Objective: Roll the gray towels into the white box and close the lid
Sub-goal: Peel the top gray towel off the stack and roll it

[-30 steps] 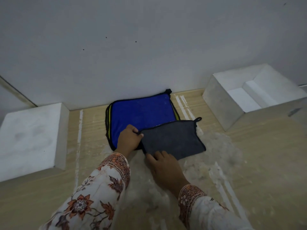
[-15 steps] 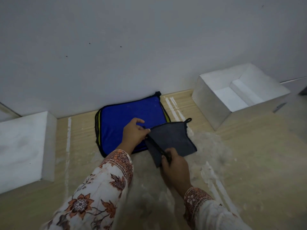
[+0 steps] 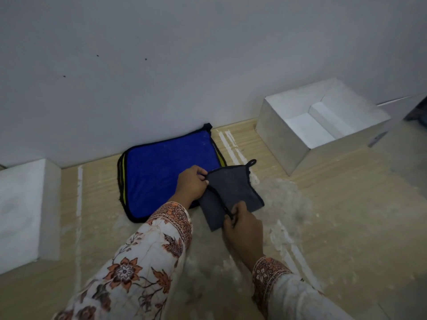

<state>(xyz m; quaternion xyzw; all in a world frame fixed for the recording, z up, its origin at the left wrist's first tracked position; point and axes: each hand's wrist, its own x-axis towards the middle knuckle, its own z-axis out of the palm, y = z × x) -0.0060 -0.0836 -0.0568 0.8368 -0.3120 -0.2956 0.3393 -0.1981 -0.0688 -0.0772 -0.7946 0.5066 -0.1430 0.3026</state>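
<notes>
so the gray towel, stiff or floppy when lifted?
Probably floppy: the gray towel already bends into a fold between the left hand and right hand, with no spring showing. Likely light, since fingertip pinches at its black edging lift that side. Unlikely to slip: the surface looks matte and fuzzy. It should roll easily, but may unroll if released.

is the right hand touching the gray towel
Touching. The head view shows the right hand pinching the near black-trimmed edge of the gray towel, lifting it into a fold.
</notes>
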